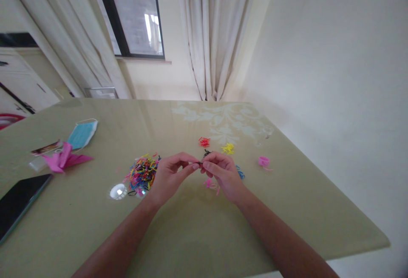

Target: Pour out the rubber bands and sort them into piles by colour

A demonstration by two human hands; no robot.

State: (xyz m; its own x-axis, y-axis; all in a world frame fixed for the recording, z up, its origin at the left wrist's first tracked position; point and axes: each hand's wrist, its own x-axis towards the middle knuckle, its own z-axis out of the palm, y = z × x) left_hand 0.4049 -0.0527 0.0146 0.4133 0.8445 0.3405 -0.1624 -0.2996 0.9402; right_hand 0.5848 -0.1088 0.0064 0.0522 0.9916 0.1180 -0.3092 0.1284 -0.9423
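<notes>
My left hand (172, 174) and my right hand (225, 171) meet above the table, thumbs and forefingers pinched on a small black rubber band (200, 163) between them. Left of my left hand lies a mixed heap of colourful rubber bands (143, 174), partly hidden by that hand. Small single-colour piles surround my right hand: red bands (204, 142), yellow bands (228, 148) and black bands (207, 153) beyond it, blue bands (240, 172) at its right side. Pink bands (210, 183) lie below its fingers, partly covered.
On the table (191, 235), a pink ribbon-like coil (263, 162) lies to the right. To the left are a clear domed piece (118, 191), a pink folded-paper shape (65, 159), a blue face mask (82, 134) and a dark phone or tablet (21, 201). A wall (344, 78) borders the right side.
</notes>
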